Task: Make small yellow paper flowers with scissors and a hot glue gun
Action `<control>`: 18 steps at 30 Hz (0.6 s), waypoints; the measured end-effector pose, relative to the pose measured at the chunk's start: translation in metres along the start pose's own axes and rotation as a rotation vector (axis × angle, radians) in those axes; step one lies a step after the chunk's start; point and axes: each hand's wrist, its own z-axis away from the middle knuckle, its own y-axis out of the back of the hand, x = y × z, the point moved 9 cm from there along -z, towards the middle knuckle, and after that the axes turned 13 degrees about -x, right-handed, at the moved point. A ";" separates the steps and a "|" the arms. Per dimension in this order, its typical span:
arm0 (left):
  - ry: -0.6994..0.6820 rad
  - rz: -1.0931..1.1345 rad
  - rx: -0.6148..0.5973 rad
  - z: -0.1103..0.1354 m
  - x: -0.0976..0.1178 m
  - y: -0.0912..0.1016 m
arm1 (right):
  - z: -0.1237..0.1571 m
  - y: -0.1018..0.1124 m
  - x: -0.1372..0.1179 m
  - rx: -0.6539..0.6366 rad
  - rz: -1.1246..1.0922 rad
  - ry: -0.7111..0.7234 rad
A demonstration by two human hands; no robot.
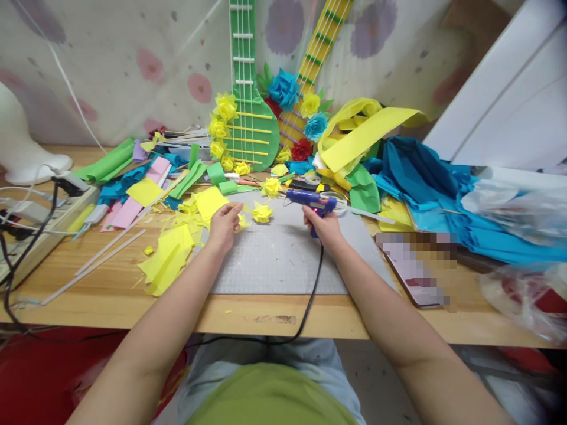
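Note:
My right hand (325, 227) is wrapped round the grip of a blue hot glue gun (305, 199), whose nozzle points left and whose black cord drops over the table edge. The fingers of my left hand (225, 227) are pinched together above the left part of the grey cutting mat (274, 265). A bit of yellow paper (244, 222) shows right beside them; whether they hold it, I cannot tell. Between my hands a yellow paper flower (262, 213) lies on the mat, and another yellow flower (271, 187) sits just behind it. Yellow paper pieces (170, 257) are heaped left of my left hand.
A green paper guitar (254, 133) with yellow flowers and a yellow guitar (316, 50) lean against the back curtain. Blue paper (425, 177) and a phone (411, 268) are at right. A power strip (53, 236) and thin sticks (95, 265) lie at left.

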 end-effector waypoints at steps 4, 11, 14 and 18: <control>0.026 0.045 0.008 0.001 0.001 0.000 | -0.009 0.020 0.012 0.086 -0.165 -0.010; -0.035 -0.050 -0.079 0.001 0.012 -0.008 | -0.014 0.028 0.024 0.131 -0.368 -0.028; -0.053 -0.125 -0.055 0.000 0.014 -0.005 | -0.014 0.026 0.026 0.121 -0.439 -0.030; -0.056 -0.162 -0.001 -0.001 0.013 -0.001 | -0.013 0.027 0.027 0.128 -0.476 -0.036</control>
